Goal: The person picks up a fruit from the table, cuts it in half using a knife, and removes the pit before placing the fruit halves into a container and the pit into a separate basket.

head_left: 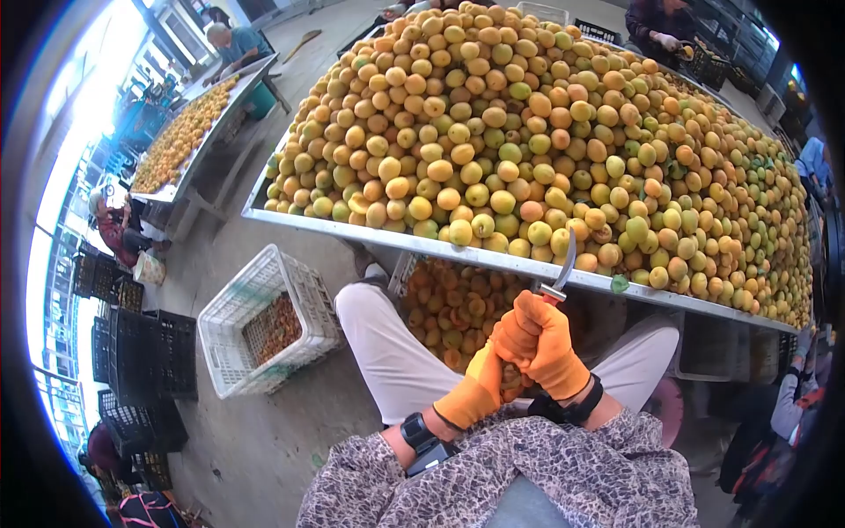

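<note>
Both my hands wear orange gloves and meet above my lap. My right hand (553,356) is wrapped round the red handle of a knife (569,257), its curved blade pointing up past the table edge. My left hand (475,387) is closed and pressed against my right hand; what its fingers hold, if anything, is hidden. Beneath the hands, between my knees, a crate of cut apricots (453,304) stands under the table edge. Right in front, whole apricots (475,195) lie heaped on a metal-edged table (414,240).
On the floor to my left stands a white crate (231,348) with small reddish-brown pieces (275,332) at its bottom. Black crates (145,356) are stacked farther left. Another apricot-covered table (187,136) stands at the back left. Several people work around; one person (664,31) is across the heap.
</note>
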Demonstrator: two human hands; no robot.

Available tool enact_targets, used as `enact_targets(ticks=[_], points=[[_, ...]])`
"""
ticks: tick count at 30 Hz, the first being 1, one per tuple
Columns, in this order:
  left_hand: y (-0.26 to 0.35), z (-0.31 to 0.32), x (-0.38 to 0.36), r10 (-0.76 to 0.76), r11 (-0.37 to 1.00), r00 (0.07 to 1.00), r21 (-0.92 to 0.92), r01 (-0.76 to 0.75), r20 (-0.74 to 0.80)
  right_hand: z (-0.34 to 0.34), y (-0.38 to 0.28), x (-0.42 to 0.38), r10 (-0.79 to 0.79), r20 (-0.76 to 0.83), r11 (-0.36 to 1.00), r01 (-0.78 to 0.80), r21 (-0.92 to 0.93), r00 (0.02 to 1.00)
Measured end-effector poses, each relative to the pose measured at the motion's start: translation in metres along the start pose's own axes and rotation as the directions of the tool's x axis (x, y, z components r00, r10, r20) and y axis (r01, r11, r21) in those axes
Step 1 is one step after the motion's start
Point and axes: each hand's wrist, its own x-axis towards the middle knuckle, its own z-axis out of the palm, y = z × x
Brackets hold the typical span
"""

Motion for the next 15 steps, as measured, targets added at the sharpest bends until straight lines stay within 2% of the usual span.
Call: enact_targets(ticks=[3, 4, 5, 7, 8, 9, 10, 11, 12, 13, 14, 15], points=[[0.0, -0.01, 0.009, -0.031, 0.998, 1.0, 0.058, 0.031, -0.005, 0.01, -0.003, -0.003, -0.057, -0.063, 0.997, 0.054, -0.049, 0.996], [0.01, -0.014, 0.008, -0.09, 0.996, 0.974, 0.001, 0.091, 0.208, 0.013, -0.007, -0.005, -0.036, -0.039, 0.988, 0.03, -0.15, 0.999], [0.012, -0.014, 0.006, -0.091, 0.996, 0.974, 0.002, 0.093, 0.209, 0.015, -0.009, -0.006, -0.013, -0.018, 0.968, 0.008, -0.25, 1.0], [0.021, -0.002, -0.008, -0.108, 0.96, 0.969, 0.277, 0.044, 0.222, 0.017, -0.012, -0.008, -0.024, -0.032, 0.974, 0.016, -0.224, 0.999], [0.017, 0.006, -0.012, 0.027, 0.939, 0.986, 0.333, -0.081, 0.165, 0.019, -0.013, -0.009, -0.034, -0.055, 0.972, 0.02, -0.234, 0.998], [0.018, 0.002, -0.009, 0.024, 0.939, 0.986, 0.336, -0.078, 0.163, 0.021, -0.014, -0.011, -0.045, -0.081, 0.97, 0.024, -0.243, 0.996], [0.022, -0.005, -0.004, -0.191, 0.972, 0.943, 0.187, 0.143, 0.271, 0.021, -0.014, -0.012, -0.047, -0.085, 0.971, 0.026, -0.24, 0.995], [0.025, -0.01, 0.0, -0.366, 0.925, 0.838, 0.062, 0.374, 0.404, 0.021, -0.017, -0.012, -0.051, -0.02, 0.968, 0.045, -0.247, 0.998], [0.026, -0.013, 0.002, -0.37, 0.924, 0.835, 0.067, 0.376, 0.407, 0.021, -0.019, -0.012, -0.056, 0.045, 0.965, 0.066, -0.255, 0.997], [0.026, -0.017, 0.002, -0.382, 0.912, 0.738, 0.097, 0.399, 0.557, 0.02, -0.021, -0.013, -0.061, 0.041, 0.964, 0.07, -0.256, 0.997], [0.025, -0.018, 0.003, -0.383, 0.9, 0.616, 0.128, 0.416, 0.688, 0.019, -0.021, -0.013, -0.034, 0.106, 0.954, 0.063, -0.292, 0.994], [0.024, -0.018, 0.005, -0.386, 0.899, 0.614, 0.13, 0.419, 0.688, 0.019, -0.022, -0.013, -0.002, 0.17, 0.943, 0.058, -0.327, 0.985]])
